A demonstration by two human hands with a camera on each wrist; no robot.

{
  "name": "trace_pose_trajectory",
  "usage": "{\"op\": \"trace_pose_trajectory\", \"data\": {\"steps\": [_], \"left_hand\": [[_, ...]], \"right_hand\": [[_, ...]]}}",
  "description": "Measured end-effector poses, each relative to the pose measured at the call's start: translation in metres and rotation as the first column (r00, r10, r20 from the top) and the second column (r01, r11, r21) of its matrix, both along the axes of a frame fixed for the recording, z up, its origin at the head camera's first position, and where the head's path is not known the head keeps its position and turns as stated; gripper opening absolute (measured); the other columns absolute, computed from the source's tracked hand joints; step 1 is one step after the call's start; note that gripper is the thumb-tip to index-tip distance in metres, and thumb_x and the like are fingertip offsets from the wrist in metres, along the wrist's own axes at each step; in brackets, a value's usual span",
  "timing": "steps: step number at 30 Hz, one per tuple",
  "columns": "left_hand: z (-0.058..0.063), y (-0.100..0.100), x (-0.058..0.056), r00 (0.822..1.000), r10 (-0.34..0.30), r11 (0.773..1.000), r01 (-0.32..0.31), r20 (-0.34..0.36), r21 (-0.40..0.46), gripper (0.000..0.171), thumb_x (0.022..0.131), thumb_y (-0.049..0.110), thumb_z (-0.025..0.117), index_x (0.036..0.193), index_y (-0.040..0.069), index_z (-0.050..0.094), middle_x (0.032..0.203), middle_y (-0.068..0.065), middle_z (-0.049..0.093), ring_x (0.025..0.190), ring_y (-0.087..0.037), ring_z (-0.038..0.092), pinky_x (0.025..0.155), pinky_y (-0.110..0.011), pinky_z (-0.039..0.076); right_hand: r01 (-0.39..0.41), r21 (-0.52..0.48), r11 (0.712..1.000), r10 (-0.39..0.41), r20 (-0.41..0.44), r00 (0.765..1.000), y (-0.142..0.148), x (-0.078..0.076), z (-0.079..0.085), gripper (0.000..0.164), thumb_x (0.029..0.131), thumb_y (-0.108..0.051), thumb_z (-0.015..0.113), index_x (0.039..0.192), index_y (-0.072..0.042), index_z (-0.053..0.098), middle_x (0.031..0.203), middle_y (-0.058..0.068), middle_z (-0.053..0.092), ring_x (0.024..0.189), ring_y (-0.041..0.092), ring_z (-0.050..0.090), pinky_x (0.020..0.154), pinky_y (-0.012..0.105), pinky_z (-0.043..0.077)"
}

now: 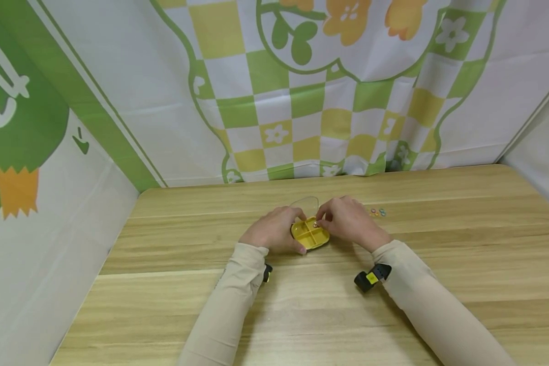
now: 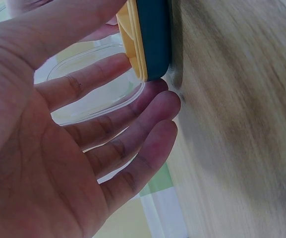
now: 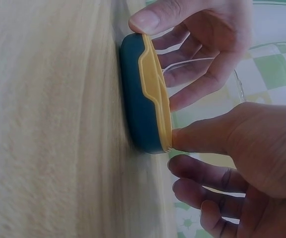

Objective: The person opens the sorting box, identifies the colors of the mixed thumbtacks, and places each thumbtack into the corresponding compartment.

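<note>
The yellow compartment box (image 1: 310,234) is lying between both hands, the left hand (image 1: 274,231) clasping its left edge while the right hand (image 1: 347,219) is pinching something small, too small to identify, over a far compartment.

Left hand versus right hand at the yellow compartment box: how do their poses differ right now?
The left hand wraps the near-left edge of the yellow compartment box, thumb on its rim, steadying it; the right hand reaches in from above, fingertips pinched over a far compartment. The left hand's fingers lie behind the box by the clear lid; the right hand's curl above it. Both touch the box on the wooden table.
</note>
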State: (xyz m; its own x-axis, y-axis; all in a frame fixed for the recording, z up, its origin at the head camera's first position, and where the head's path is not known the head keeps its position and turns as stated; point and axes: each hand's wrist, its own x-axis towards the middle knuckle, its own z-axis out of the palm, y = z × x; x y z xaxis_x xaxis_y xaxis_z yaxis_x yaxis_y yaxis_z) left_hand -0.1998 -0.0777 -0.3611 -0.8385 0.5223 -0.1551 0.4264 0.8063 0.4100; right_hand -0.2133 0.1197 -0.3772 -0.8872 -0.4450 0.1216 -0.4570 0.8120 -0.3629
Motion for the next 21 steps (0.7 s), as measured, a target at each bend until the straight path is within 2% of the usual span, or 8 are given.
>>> {"op": "trace_pose_trajectory", "data": {"steps": [21], "left_hand": [[-0.0001,-0.0003,-0.0007,1.000,0.000,1.000,0.001,-0.006,0.018,0.068,0.062,0.038,0.081,0.120,0.014,0.054,0.109,-0.001,0.058,0.099,-0.016,0.051,0.083,-0.031,0.042]], "right_hand": [[-0.052,0.007,0.999,0.052,-0.029,0.998,0.0076,-0.0015,0.0030,0.011,0.081,-0.023,0.066,0.089,-0.018,0.071,0.071,-0.011,0.058,0.065,0.008,0.053,0.058,0.028,0.043]]}}
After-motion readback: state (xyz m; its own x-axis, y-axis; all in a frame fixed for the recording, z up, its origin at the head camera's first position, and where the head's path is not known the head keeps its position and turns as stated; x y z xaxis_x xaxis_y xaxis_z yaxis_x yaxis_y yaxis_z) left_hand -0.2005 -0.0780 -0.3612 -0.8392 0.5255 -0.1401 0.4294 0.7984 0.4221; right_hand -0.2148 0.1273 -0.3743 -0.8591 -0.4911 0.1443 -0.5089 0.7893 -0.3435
